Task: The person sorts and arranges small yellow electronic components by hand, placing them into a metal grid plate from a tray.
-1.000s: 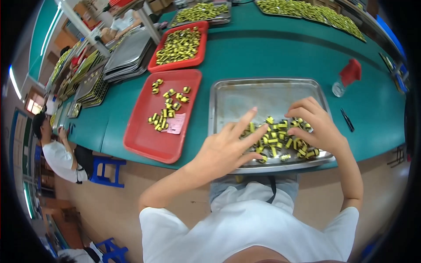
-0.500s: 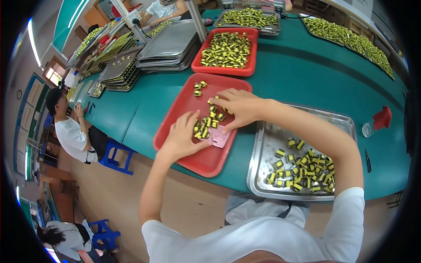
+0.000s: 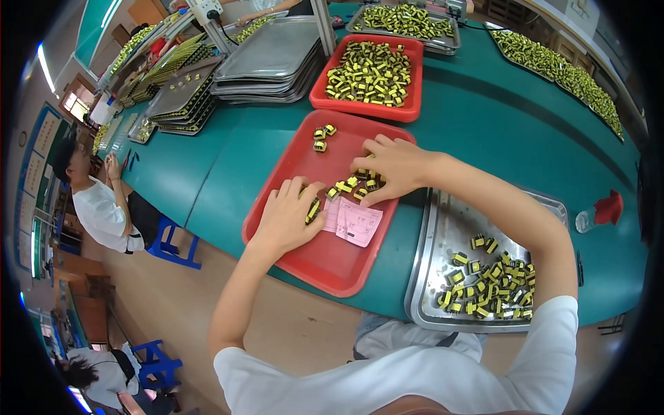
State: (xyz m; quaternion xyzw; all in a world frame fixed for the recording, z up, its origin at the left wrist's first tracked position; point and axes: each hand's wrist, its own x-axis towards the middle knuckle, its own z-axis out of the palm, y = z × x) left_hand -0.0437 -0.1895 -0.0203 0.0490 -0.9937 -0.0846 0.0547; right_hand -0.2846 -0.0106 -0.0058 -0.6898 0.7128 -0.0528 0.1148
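My left hand [image 3: 285, 216] is low in the red tray [image 3: 294, 169], its fingers curled round a few small yellow-and-black transformers [image 3: 312, 209]. At the tray's right side my right hand [image 3: 401, 164] is cupped, fingers and thumb closed round a cluster of the same parts [image 3: 370, 184]. Some loose transformers [image 3: 344, 185] lie between the two hands. Beneath them rest pink paper slips [image 3: 358, 223] with writing. Three more transformers [image 3: 320, 146] sit apart near the tray's far left corner. Parts under both palms are hidden.
A metal tray [image 3: 427, 259] with scattered transformers stands right, under my right forearm. Behind the red tray is a fuller red bin [image 3: 416, 83]. Stacked metal trays [image 3: 270, 52] stand back left. A clear container with a red top [image 3: 596, 216] is far right. A seated person [image 3: 100, 204] works at left.
My hands have moved apart, splitting the parts into a left handful and a right cluster. More of the pink slips shows. The whole view has shifted slightly.
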